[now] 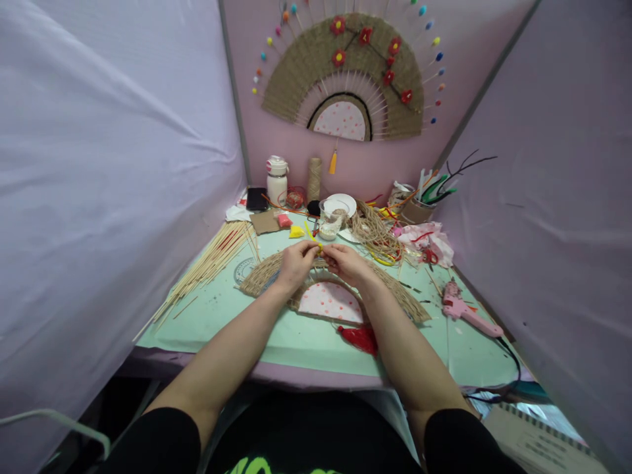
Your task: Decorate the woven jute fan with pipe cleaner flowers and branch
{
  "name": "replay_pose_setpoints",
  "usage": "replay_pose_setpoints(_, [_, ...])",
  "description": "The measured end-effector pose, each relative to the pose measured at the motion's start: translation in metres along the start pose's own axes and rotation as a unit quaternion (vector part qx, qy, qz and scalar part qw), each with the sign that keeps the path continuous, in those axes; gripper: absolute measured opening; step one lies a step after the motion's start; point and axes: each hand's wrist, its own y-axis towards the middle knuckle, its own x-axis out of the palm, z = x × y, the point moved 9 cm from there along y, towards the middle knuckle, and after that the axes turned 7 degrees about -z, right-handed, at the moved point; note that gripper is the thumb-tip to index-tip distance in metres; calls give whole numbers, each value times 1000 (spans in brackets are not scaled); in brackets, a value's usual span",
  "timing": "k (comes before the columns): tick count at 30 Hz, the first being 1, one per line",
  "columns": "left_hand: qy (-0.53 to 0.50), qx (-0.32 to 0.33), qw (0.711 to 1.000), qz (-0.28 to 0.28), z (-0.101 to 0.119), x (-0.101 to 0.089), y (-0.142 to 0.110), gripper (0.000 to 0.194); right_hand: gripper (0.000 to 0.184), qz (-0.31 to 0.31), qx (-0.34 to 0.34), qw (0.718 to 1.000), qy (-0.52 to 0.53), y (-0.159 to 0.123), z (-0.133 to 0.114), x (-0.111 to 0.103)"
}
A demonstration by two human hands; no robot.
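Between the fingertips of my left hand [298,263] and my right hand [346,262] is a small bent yellow pipe cleaner [320,249]. Both hands are closed in a pinch on it, and one thin end sticks up to the left. Directly beneath them lies a twine-covered fan [265,272], its middle partly hidden by my hands and forearms. The fan's white half-round center [330,300] has pink dots. A red tassel [359,338] rests below it, by my right forearm.
Thin wooden sticks [210,258] spread at the left. Yellow [296,232] and red packets [284,221], a clear cup [330,222] and a twine bundle [375,230] lie behind. A pink glue gun [469,312] with its cord is at the right. A finished fan [296,79] hangs on the wall.
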Motion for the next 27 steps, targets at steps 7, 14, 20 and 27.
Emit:
replay_pose_setpoints(7, [-11,-46,999,5,-16,-2,3,15,19,49,-190,906,-375,-10,-41,8])
replay_pose_setpoints(14, [-125,-125,984,-12,-33,5,7,11,26,66,-322,668,-667,-26,-56,36])
replay_pose_setpoints(20, [-301,-232,925,-27,-38,15,1,18,30,105,-343,632,-687,-32,-59,40])
replay_pose_setpoints(27, [-317,-218,923,-29,-43,18,1,19,26,124,-365,704,-597,-32,-59,28])
